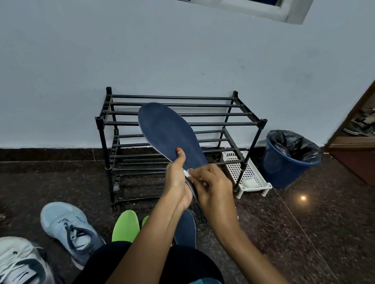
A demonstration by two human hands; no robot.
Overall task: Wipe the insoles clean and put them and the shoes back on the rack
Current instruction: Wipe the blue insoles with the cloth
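Black tubes make up the rack point(102, 138), which stands on the speckled floor point(327, 220) against the pale wall point(173, 51). The held insole point(169, 129) is raised in the air in front of it. It is dark blue and tilted, toe end up and left, heel end down between the hands.

The left hand point(176, 179) grips the heel end from the left, fingers curled behind and thumb point(181, 156) pressed flat on the blue face. The right hand point(211, 185) pinches a small white wipe point(187, 172) in its fingertips. The wipe touches the insole's lower part, just beside the base of the left thumb, and fingers hide most of it.

On the floor under the arms a green insole point(125, 227) lies flat. A second green sliver point(145, 220) sits just beside it, mostly covered by the left forearm. A floor insole point(185, 231), also dark blue, shows between the two forearms.

The light blue shoe point(69, 228) is left of the green insole, upright with loose laces. The white-grey shoe point(18, 272) is in the lower left corner, near the person's black-clad knee point(171, 269). Both shoes are on the floor, in front of the rack.

A white perforated tray point(246, 172) lies at the rack's right front leg; I cannot tell if they touch. A blue bin point(285, 169) with a black liner stands just right of the tray. A brown wooden door point(366, 159) is at the right edge.
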